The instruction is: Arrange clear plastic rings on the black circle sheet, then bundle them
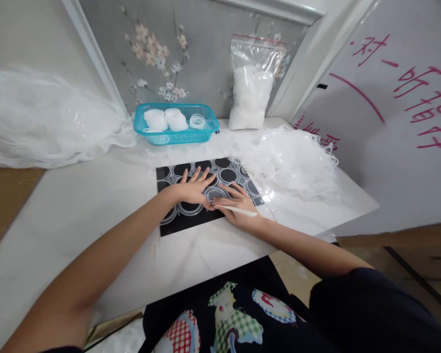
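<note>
A black sheet (180,224) with rows of clear rings on it lies on the white table. My left hand (196,189) rests on the sheet with its fingers spread, its thumb near a ring in the front row. Close beside it, my right hand (238,208) holds a thin white stick-like tool (240,211), whose tip is at the edge of that ring by my left thumb. Both hands nearly touch there. What the tip touches is too small to tell.
Behind the sheet stands a blue basket (176,138) with bundled white rings. A zip bag (252,93) of white material is at the back. Piles of clear rings lie at the right (297,162) and left (47,117). A whiteboard (389,171) borders the right.
</note>
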`<action>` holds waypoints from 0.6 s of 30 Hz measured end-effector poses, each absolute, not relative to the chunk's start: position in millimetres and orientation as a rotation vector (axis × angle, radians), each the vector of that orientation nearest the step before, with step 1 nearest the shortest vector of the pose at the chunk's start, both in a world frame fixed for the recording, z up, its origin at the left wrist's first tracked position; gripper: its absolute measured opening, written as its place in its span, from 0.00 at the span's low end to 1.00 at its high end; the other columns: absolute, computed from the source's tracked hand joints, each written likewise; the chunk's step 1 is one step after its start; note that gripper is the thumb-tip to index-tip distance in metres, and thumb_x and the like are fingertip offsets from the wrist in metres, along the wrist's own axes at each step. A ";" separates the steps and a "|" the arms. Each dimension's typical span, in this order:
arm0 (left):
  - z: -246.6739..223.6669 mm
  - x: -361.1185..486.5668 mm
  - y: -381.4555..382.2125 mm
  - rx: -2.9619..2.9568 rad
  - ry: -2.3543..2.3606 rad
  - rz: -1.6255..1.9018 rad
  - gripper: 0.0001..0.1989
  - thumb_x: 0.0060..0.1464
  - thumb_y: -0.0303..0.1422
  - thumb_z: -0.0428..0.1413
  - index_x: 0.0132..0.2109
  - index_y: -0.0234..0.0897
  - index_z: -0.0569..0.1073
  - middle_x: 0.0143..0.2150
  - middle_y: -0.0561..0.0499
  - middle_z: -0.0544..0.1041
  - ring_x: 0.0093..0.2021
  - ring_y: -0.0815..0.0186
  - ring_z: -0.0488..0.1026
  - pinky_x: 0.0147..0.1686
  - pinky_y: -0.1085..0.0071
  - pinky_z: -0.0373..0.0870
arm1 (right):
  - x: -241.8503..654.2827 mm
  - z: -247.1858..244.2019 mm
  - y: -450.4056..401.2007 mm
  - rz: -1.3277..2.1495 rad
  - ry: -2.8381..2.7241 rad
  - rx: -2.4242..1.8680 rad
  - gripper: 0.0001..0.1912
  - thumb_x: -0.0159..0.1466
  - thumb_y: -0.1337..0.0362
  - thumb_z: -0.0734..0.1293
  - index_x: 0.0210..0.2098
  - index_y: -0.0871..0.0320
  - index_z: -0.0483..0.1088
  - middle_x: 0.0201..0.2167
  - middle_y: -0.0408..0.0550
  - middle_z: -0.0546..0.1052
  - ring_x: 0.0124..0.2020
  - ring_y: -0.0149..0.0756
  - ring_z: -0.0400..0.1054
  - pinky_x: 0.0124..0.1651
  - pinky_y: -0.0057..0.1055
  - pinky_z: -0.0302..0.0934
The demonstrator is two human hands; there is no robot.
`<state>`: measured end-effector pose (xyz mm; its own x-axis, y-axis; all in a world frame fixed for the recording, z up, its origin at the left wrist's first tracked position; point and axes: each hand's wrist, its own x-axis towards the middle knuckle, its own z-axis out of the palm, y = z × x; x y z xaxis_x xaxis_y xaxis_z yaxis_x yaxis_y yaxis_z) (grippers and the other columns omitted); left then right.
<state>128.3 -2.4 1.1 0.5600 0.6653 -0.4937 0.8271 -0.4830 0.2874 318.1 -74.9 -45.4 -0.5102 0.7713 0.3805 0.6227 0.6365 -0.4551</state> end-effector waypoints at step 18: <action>9.1 47.8 -25.3 2.315 1.114 -0.302 0.54 0.48 0.61 0.51 0.71 0.42 0.33 0.73 0.46 0.31 0.70 0.48 0.21 0.64 0.44 0.24 | 267.9 -38.7 -66.6 0.806 -2.040 -0.936 0.07 0.64 0.63 0.66 0.36 0.52 0.78 0.37 0.47 0.81 0.52 0.44 0.71 0.55 0.44 0.64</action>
<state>47.8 -25.3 9.1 0.6318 0.6514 -0.4201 0.7744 -0.5069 0.3787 267.9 -66.6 -38.7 -0.4612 0.8119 0.3579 0.3480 0.5366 -0.7688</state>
